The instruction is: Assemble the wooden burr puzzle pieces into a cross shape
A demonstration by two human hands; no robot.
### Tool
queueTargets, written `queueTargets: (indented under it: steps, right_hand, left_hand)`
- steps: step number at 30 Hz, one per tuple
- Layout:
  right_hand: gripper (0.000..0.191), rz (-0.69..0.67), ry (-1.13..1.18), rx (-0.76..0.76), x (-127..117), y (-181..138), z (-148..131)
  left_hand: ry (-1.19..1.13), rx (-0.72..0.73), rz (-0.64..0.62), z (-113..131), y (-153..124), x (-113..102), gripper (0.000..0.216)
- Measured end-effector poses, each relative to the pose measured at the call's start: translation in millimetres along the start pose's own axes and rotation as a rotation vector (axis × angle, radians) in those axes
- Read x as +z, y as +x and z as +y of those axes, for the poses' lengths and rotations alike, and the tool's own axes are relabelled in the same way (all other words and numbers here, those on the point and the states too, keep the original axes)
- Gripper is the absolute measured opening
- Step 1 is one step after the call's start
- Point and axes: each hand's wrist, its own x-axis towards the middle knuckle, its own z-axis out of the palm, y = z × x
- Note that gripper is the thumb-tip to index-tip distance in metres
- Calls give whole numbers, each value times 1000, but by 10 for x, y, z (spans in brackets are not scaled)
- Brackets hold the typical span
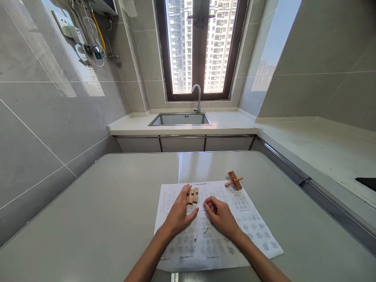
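Note:
A small cluster of wooden blocks [192,196] rests on a large printed paper sheet [213,252]. My left hand [179,213] lies along the left side of the blocks, fingers stretched out and thumb spread away, apparently touching them without gripping. To the right of the blocks, my right hand [221,216] rests over the sheet with its fingers curled in; nothing shows between them. Near the sheet's upper right corner lies a flat brown wooden piece with a rod across it [234,180]. Part of the blocks is hidden behind my left fingers.
The sheet lies on a pale grey table [88,219] with a seam down its middle. Beyond are a white counter [229,119], a sink [179,114], a faucet [198,100] and a window [201,47]. Another counter [331,149] runs along the right, holding a dark object [367,183].

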Motion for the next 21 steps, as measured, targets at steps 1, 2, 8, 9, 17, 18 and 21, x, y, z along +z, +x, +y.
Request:
queueTargets:
  steps: [1,2,8,9,17,18,21]
  right_hand:
    - [23,8,-5,-6,-2,0,0]
    - [21,19,-11,-15,-4,0,0]
    - [20,17,-36,-103,3,-7,19]
    - [26,1,-37,-126,7,-9,24]
    - [34,-55,-38,-177,4,-8,10]
    - [32,-43,-41,-165,0,-6,12]
    - [25,0,-51,-138,-8,2,32]
  left_hand:
    - [38,10,3,-12,6,-20,83]
    - [71,15,7,-27,12,-38,82]
    - [123,30,23,-113,30,-66,76]
    - [121,37,15,-116,30,-64,73]
    - [7,56,-142,53,2,-112,76]
    - [-10,37,-147,78,-1,-122,77]
    - [-62,5,-163,123,-4,-150,82]
